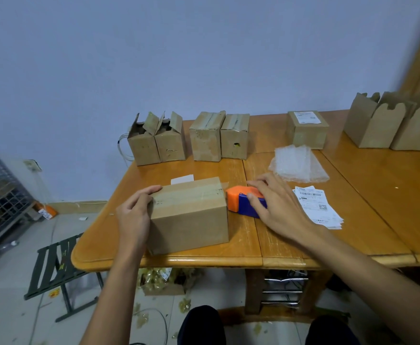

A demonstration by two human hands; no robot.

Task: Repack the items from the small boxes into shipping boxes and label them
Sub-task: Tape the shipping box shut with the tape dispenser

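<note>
Your shipping box [191, 220] is sitting right at the near edge of the table [353, 232]. That is the worry: a hard tug on the tape dispenser [237, 199] could be dragging the box sideways or off the lip, because only one grip is bracing it. The strip along the top seam is looking slightly wrinkled near the right end. If it is being cut before it is pressed down the side, I would expect the tail to be lifting and the flaps to be springing open. The cutter is hidden under your fingers, so I am judging a nick possible if you are sliding blind. Now the grips. Your left grip [134, 215] is curling round the box's left end, thumb lying on top, fingers down the side, holding it. Your right grip [276, 205] is draping over the dispenser, fingers bent round its blue body, with the orange nose touching the box's right end. Just beyond that grip the stack of labels [320, 207] is waiting, with none on this box as far as I can see. Farther back the bubble wrap [298, 165] is lying loose. Along the far side the small boxes [154, 143] are standing in a row, two with flaps up, and a labelled box [307, 130] and open cartons [378, 123] are standing to their right.
</note>
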